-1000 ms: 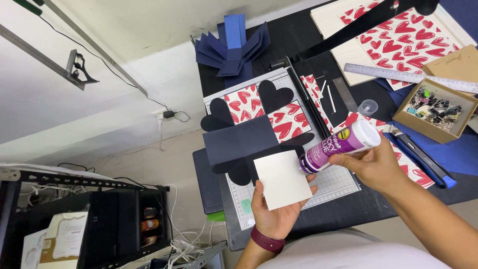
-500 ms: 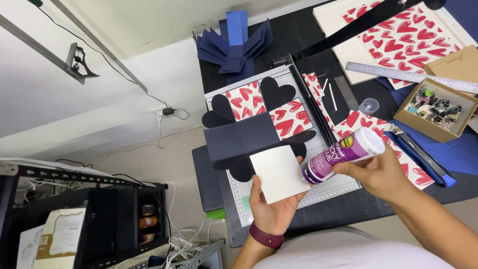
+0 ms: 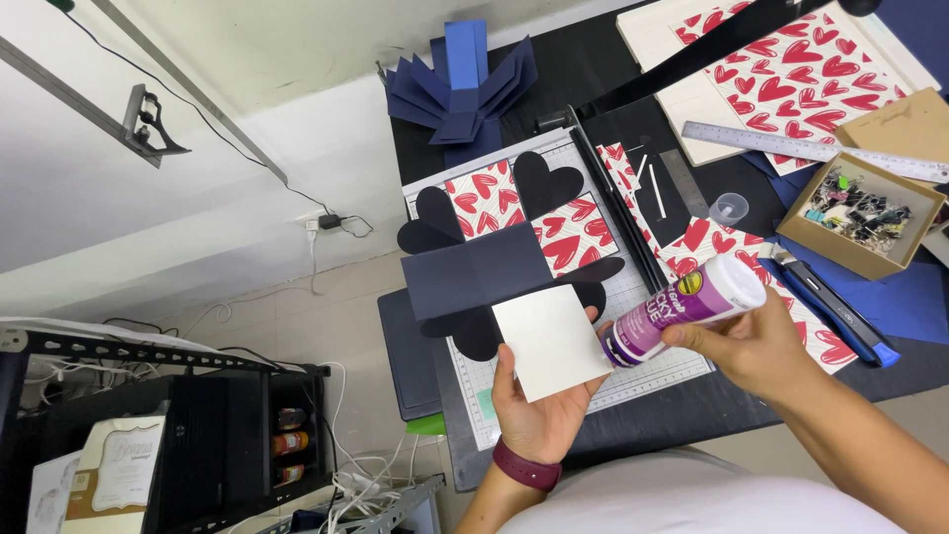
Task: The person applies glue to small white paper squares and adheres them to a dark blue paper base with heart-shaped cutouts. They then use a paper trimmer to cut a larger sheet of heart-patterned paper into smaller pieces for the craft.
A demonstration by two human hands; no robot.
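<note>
My left hand (image 3: 534, 420) holds a cream paper square (image 3: 550, 340) up over the near edge of the table. My right hand (image 3: 756, 346) grips a purple glue stick (image 3: 684, 307) with a white cap end, its tip tilted against the right edge of the square. Just beyond the square lies an unfolded dark navy card (image 3: 489, 272) with heart-shaped flaps and red-heart patterned panels (image 3: 568, 237), resting on a white gridded cutting mat (image 3: 643, 381).
A folded blue paper piece (image 3: 463, 87) lies at the far edge. A paper trimmer arm (image 3: 608, 193), metal ruler (image 3: 791, 148), small clear cap (image 3: 729, 209), cardboard box of binder clips (image 3: 858, 213), blue utility knife (image 3: 835, 307) and heart-patterned sheets (image 3: 791, 69) lie to the right.
The glue stick has tilted and moved down so its tip meets the square's right edge. My left hand has shifted the square slightly toward me.
</note>
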